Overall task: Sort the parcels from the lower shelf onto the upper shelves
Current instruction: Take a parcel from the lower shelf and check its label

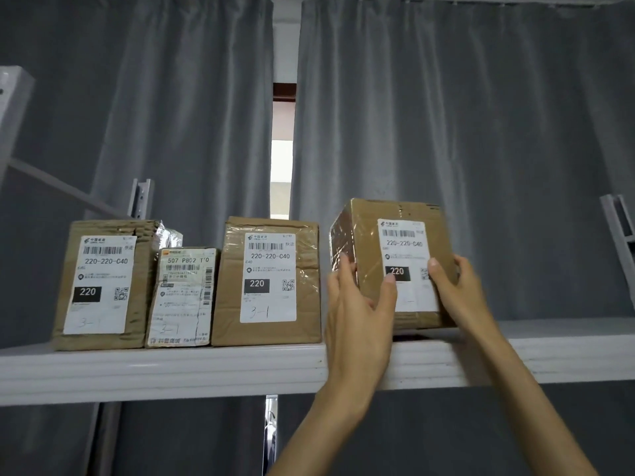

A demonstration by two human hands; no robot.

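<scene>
Both hands, the left hand (357, 304) and right hand (457, 286), clasp the parcel (395, 262) with curled fingers at the right end of the upper shelf (206, 369), apparently just touching down, so next comes squaring it beside the three shelved boxes (268, 280) and letting go.

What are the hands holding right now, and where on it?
Both grip the rightmost cardboard parcel: left hand on its left front corner, right hand on its right edge.

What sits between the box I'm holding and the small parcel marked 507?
One taped cardboard box labelled 220-220-C40, standing on the shelf, seen in the head view.
</scene>
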